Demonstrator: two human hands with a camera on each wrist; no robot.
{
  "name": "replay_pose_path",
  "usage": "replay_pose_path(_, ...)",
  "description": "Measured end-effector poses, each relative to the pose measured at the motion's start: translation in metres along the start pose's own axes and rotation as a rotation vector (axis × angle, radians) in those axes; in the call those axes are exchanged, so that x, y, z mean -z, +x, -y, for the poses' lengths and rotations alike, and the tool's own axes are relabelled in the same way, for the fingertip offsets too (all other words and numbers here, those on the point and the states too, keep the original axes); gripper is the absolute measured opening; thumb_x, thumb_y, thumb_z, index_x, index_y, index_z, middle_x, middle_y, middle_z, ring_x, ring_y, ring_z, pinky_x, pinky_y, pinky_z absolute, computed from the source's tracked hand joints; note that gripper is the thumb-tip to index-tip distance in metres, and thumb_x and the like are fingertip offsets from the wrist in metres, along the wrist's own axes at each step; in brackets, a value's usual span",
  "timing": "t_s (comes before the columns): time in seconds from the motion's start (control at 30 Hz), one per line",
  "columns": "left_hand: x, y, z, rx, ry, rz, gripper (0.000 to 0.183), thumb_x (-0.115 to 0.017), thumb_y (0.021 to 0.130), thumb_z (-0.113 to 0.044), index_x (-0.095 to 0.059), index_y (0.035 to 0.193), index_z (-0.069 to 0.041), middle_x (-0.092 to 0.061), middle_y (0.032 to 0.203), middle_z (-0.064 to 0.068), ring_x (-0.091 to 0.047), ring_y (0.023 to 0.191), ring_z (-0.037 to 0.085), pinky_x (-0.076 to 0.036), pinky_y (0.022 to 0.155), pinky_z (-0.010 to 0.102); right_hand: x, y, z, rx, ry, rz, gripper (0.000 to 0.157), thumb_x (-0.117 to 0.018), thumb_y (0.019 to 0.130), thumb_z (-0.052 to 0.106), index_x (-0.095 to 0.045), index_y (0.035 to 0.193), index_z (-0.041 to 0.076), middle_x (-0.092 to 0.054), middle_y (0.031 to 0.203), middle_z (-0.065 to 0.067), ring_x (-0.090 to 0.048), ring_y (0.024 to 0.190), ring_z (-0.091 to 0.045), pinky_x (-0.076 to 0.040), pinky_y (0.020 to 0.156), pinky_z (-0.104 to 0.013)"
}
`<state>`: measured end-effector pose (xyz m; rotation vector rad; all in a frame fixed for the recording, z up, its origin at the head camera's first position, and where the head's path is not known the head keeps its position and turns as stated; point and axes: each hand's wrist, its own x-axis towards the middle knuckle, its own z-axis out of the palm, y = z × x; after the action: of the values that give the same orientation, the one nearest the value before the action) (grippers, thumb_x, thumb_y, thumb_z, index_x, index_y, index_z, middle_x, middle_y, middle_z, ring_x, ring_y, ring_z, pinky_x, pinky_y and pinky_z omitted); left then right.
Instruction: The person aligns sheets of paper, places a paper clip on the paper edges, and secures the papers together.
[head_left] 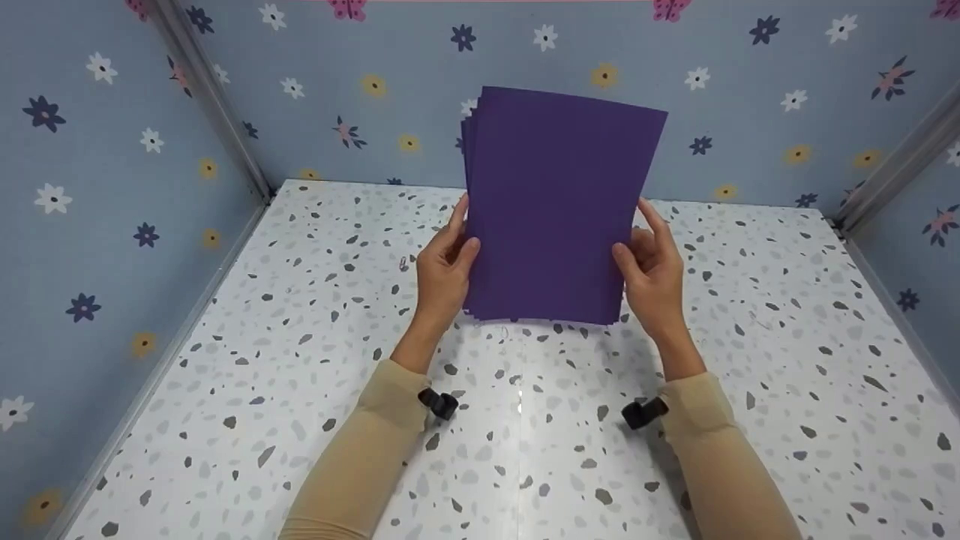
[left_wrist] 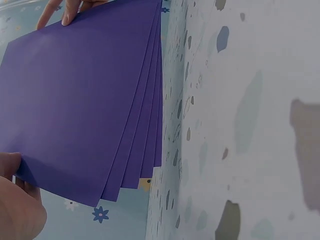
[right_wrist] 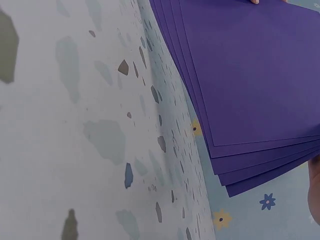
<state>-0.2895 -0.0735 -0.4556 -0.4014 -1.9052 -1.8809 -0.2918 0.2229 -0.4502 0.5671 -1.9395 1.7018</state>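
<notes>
Several purple paper sheets (head_left: pixel 555 202) are held up together above the table, slightly fanned so their edges step apart at the left side and bottom. My left hand (head_left: pixel 444 274) pinches the stack's left edge, thumb on the front face and fingers behind. On the opposite edge my right hand (head_left: pixel 654 277) grips it the same way. Both wrist views show the purple sheets (left_wrist: pixel 80 100) with staggered corners; in the right wrist view the fanned sheets (right_wrist: pixel 255 75) hide most of the right hand (right_wrist: pixel 314 192). Fingers behind the stack are partly hidden.
Below lies a white speckled tabletop (head_left: pixel 300 420). A small paperclip-like item (head_left: pixel 403 263) is on it, left of the left hand. Blue flowered panels (head_left: pixel 420 60) stand behind and at both sides, with metal posts (head_left: pixel 217 97) at the corners.
</notes>
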Motion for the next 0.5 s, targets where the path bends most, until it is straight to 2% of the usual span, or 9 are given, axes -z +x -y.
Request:
replay_pose_path(0.13, 0.0008, -0.0005, 0.0005, -0.002, -0.003, 0.006, 0.055, -0.061, 0.108, -0.008, -0.048, 0.161, -0.021, -0.057, 0.157, 0.001, -0.06, 0.132, 0.015, -0.05, 0.105, 0.03, -0.0002, -0.0005, 0.0005, 0.001, -0.008, -0.006, 0.064, -0.06, 0.105, -0.007, -0.042, 0.164, 0.011, -0.071, 0.118, -0.021, -0.067, 0.088, -0.028, -0.053, 0.075, -0.028)
replay_pose_path(0.27, 0.0016, -0.0005, 0.001, 0.0, 0.006, 0.003, 0.055, -0.062, 0.108, -0.009, -0.049, 0.16, -0.022, -0.065, 0.145, 0.004, -0.063, 0.119, 0.017, -0.051, 0.098, 0.029, -0.0015, -0.0008, 0.0026, 0.014, 0.0, -0.01, 0.065, -0.058, 0.104, -0.011, -0.04, 0.164, 0.005, -0.069, 0.117, -0.026, -0.065, 0.086, -0.031, -0.052, 0.075, -0.027)
replay_pose_path(0.37, 0.0019, -0.0004, 0.0014, 0.003, 0.01, -0.005, 0.055, -0.063, 0.107, -0.009, -0.051, 0.159, -0.021, -0.067, 0.138, 0.006, -0.063, 0.118, 0.018, -0.051, 0.1, 0.029, -0.002, -0.0007, 0.0034, 0.034, 0.007, -0.004, 0.065, -0.057, 0.103, -0.013, -0.039, 0.163, 0.004, -0.069, 0.118, -0.028, -0.067, 0.088, -0.032, -0.053, 0.076, -0.027)
replay_pose_path(0.5, 0.0018, -0.0007, 0.002, 0.007, 0.001, -0.008, 0.054, -0.064, 0.107, -0.009, -0.052, 0.158, -0.02, -0.067, 0.137, 0.007, -0.063, 0.124, 0.018, -0.052, 0.104, 0.032, -0.0008, -0.0002, -0.0002, 0.049, 0.005, 0.001, 0.065, -0.06, 0.103, -0.01, -0.042, 0.163, 0.008, -0.07, 0.117, -0.024, -0.07, 0.09, -0.027, -0.055, 0.077, -0.027)
